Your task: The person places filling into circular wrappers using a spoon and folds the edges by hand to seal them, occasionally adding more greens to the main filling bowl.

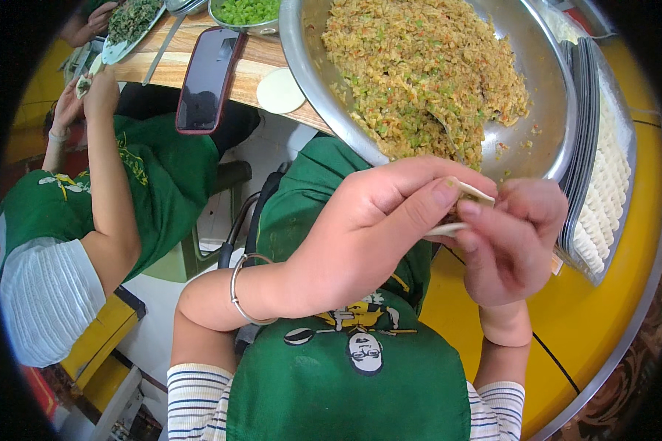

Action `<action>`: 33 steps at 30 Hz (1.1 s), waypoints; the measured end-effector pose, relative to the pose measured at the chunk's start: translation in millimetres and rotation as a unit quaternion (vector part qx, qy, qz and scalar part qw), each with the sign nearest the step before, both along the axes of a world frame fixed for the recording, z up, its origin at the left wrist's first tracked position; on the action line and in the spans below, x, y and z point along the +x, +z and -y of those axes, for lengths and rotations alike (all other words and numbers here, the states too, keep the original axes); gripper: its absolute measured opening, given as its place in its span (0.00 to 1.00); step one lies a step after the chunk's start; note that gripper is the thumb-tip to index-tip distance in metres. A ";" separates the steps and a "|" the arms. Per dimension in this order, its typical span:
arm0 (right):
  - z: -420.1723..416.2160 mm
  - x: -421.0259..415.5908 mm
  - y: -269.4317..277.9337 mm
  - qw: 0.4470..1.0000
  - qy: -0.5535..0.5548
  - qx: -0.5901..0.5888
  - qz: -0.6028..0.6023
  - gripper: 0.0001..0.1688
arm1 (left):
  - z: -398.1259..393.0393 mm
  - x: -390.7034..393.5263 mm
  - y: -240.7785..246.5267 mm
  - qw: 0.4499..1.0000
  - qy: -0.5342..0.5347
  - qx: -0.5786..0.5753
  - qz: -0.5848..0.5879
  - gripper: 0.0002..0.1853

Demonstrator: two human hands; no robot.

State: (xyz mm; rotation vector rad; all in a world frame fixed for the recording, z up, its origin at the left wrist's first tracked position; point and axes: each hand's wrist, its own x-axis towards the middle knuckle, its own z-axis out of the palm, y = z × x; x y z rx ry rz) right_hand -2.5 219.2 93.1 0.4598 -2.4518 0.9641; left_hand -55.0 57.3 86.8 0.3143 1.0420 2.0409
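Observation:
Above the lap, over the near edge of a big steel bowl (562, 132), my left hand (375, 226) holds a folded dough wrapper (477, 194) between thumb and fingers. Some filling shows inside the fold. The fingertips of my right hand (507, 237) pinch the wrapper's right side; that hand is slightly blurred. The bowl holds a chopped, yellow-brown filling (425, 77) with green and red bits, and a metal spoon (447, 129) stands partly sunk in it. A flat round dough wrapper (280, 91) lies on the wooden table left of the bowl.
A phone (207, 80) overhangs the table edge (254, 102). Chopped greens (247, 11) fill a metal bowl behind it. At right, stacked dark trays (582, 132) stand beside rows of white dumplings (601, 204). On the left, a co-worker's hands (91, 93) hold a filled wrapper near a plate of green filling (132, 22).

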 end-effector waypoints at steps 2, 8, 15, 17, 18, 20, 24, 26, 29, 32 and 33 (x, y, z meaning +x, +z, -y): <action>1.9 -1.1 -4.1 0.996 -0.011 -0.089 0.025 0.17 | 3.0 -3.1 3.5 0.998 -0.006 -0.019 -0.055 0.19; 12.5 -4.6 -5.9 0.991 -0.057 -0.124 0.010 0.12 | 6.2 1.1 7.9 0.993 0.033 -0.036 -0.109 0.17; 23.0 -3.5 -5.0 0.978 -0.058 -0.200 0.012 0.14 | 13.9 -3.7 5.6 0.985 0.035 -0.032 -0.168 0.16; 26.7 0.2 -13.4 0.942 -0.026 -0.336 0.002 0.18 | 13.3 -1.7 1.1 0.983 0.055 -0.012 -0.172 0.15; 29.6 1.4 -15.3 0.916 -0.014 -0.400 0.002 0.20 | 13.0 -1.0 -1.3 0.982 0.067 -0.003 -0.174 0.15; 43.6 8.4 -12.5 0.866 -0.009 -0.497 0.045 0.21 | 12.5 -2.9 -5.2 0.965 0.105 0.005 -0.241 0.15; 52.5 21.7 -13.9 0.807 -0.001 -0.578 0.120 0.20 | 2.9 0.9 -10.2 0.949 0.139 0.035 -0.279 0.15; 57.7 26.5 -12.8 0.765 0.005 -0.625 0.152 0.19 | -0.1 4.6 -10.7 0.957 0.143 0.069 -0.241 0.11; 62.4 28.8 -12.3 0.717 -0.010 -0.673 0.183 0.18 | -4.2 -1.0 -21.3 0.929 0.132 0.071 -0.338 0.12; 61.9 31.7 -12.0 0.685 -0.024 -0.696 0.212 0.16 | 0.2 -5.3 -18.5 0.859 0.138 -0.019 -0.493 0.15; 60.7 32.4 -12.0 0.675 -0.028 -0.704 0.219 0.15 | 2.4 -6.4 -17.6 0.840 0.136 -0.043 -0.524 0.18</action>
